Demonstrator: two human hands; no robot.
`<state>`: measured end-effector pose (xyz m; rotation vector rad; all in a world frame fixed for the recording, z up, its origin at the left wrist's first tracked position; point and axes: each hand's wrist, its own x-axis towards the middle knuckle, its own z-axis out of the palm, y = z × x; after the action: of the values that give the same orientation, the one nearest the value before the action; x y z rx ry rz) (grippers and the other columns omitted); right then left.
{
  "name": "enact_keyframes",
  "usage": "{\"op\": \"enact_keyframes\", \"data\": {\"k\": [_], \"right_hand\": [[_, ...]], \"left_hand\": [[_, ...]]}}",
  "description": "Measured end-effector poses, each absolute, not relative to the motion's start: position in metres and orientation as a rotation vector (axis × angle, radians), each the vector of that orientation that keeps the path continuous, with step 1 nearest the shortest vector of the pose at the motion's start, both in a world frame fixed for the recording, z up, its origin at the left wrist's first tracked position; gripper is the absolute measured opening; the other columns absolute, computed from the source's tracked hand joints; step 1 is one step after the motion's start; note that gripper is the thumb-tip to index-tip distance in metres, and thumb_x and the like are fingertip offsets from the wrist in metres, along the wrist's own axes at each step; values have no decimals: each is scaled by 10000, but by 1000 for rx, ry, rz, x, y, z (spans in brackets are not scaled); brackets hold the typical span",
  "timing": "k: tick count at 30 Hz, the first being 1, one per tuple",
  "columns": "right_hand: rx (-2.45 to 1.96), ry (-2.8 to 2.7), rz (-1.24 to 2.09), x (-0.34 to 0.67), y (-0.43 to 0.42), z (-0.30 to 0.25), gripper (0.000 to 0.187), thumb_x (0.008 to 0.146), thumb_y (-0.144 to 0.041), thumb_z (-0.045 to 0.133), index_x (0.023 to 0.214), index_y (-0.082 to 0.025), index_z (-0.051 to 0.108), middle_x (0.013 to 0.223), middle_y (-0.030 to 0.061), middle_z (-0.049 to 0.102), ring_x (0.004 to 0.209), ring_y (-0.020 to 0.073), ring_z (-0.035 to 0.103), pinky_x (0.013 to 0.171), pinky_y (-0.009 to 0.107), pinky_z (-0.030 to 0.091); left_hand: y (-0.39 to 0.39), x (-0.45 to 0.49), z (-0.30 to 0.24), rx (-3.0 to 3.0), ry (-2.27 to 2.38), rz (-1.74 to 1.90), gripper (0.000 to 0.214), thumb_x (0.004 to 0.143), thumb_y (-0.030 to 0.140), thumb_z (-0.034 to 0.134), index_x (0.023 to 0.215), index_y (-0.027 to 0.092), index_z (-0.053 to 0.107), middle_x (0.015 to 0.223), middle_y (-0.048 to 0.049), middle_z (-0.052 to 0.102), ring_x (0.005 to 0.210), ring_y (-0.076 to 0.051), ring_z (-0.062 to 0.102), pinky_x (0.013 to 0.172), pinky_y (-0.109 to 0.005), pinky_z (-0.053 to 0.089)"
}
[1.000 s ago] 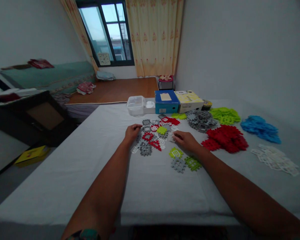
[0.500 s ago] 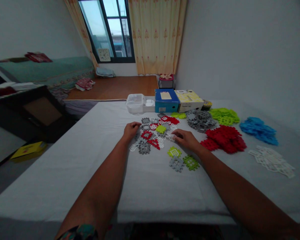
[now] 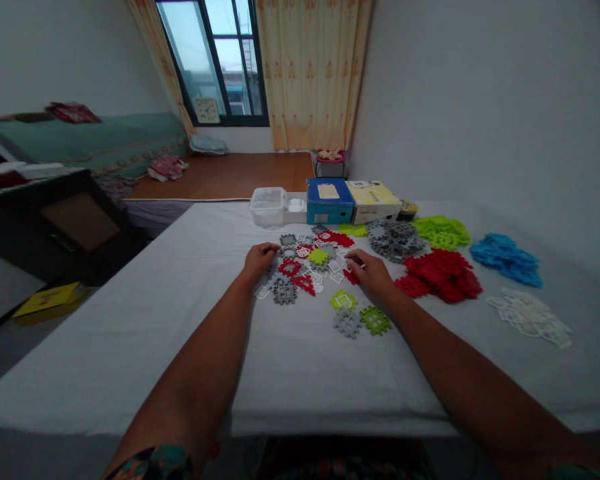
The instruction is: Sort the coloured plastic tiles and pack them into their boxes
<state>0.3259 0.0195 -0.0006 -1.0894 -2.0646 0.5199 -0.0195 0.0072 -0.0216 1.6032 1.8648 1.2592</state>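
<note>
A loose spread of flat toy building tiles lies between my hands: grey notched squares (image 3: 285,291), a red square frame (image 3: 290,267), a red triangle frame (image 3: 304,285), a lime tile (image 3: 318,256) and thin white frames (image 3: 337,271). My left hand (image 3: 260,262) rests at the spread's left edge, its fingers loosely curved and touching grey pieces; the fingertips are partly hidden. At the right edge, my right hand (image 3: 371,272) is held with thumb and forefinger apart. Just under its thumb shows a red tile (image 3: 351,276), which it does not visibly grip.
Right of my right hand are piles of grey (image 3: 396,240), red (image 3: 443,275), lime (image 3: 443,231), blue (image 3: 507,259) and white (image 3: 530,317) pieces. Nearer me lie two green tiles and a grey tile (image 3: 347,323). Behind stand a clear plastic box (image 3: 268,207), a blue box (image 3: 329,201) and a yellow box (image 3: 373,202).
A red tile now shows beneath my right hand, where white pieces were before. Those white frames have shifted slightly left. My left hand has barely moved, and the whole view has shifted a little.
</note>
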Motion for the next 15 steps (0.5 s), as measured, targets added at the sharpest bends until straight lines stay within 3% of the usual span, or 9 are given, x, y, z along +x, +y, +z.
{"op": "enact_keyframes", "data": {"k": [4, 9, 15], "right_hand": [[-1100, -2076, 539, 325, 19, 2, 237, 871, -354, 518, 959, -202, 677, 826, 42, 698, 763, 189, 636, 757, 327, 496], [-1128, -2096, 538, 323, 16, 2, 275, 866, -305, 519, 1068, -211, 680, 917, 43, 714, 807, 184, 644, 803, 326, 498], [-1073, -2128, 549, 320, 15, -1, 238, 872, -308, 528, 1016, -209, 689, 931, 48, 725, 831, 188, 647, 802, 324, 501]], "left_hand": [[6, -20, -21, 1597, 1856, 1262, 313, 692, 262, 568, 910, 187, 780, 874, -51, 767, 868, -229, 685, 850, -348, 524], [7, -19, -20, 1582, 1845, 1294, 277, 683, 272, 595, 874, 196, 781, 874, -53, 768, 881, -236, 686, 871, -362, 523], [9, -22, -25, 1590, 1827, 1306, 275, 685, 265, 591, 871, 195, 781, 867, -55, 766, 850, -231, 688, 853, -356, 525]]}}
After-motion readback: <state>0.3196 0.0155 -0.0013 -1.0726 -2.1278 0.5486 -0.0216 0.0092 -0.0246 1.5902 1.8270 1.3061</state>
